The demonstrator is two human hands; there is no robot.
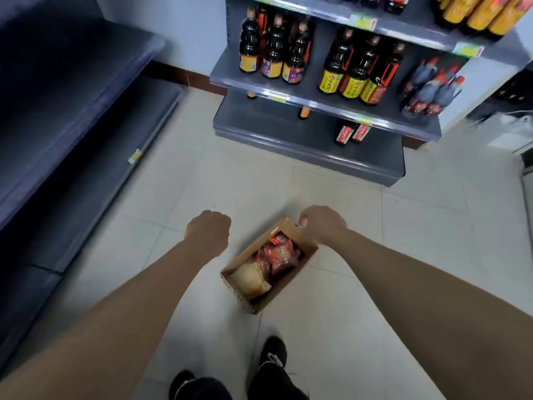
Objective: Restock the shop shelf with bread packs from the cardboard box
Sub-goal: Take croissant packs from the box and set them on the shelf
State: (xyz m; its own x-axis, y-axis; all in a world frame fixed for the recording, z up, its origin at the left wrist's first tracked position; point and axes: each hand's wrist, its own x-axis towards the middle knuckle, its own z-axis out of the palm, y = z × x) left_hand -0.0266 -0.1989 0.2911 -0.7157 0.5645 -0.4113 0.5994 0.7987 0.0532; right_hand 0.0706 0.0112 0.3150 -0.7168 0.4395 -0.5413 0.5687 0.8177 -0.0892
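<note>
Tiled floor point(346, 212); a cardboard box point(245, 295) is set on it. Left hand point(209, 232) is fisted, empty, beside it; right hand point(323, 226) is curled at its far rim, grip unclear. Bread packs point(281, 255) should be lifted gently.

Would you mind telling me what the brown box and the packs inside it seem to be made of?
The box looks like plain brown cardboard, matte, with folded edges. The packs look like glossy printed plastic film, judging by sheen and crinkles.
</note>
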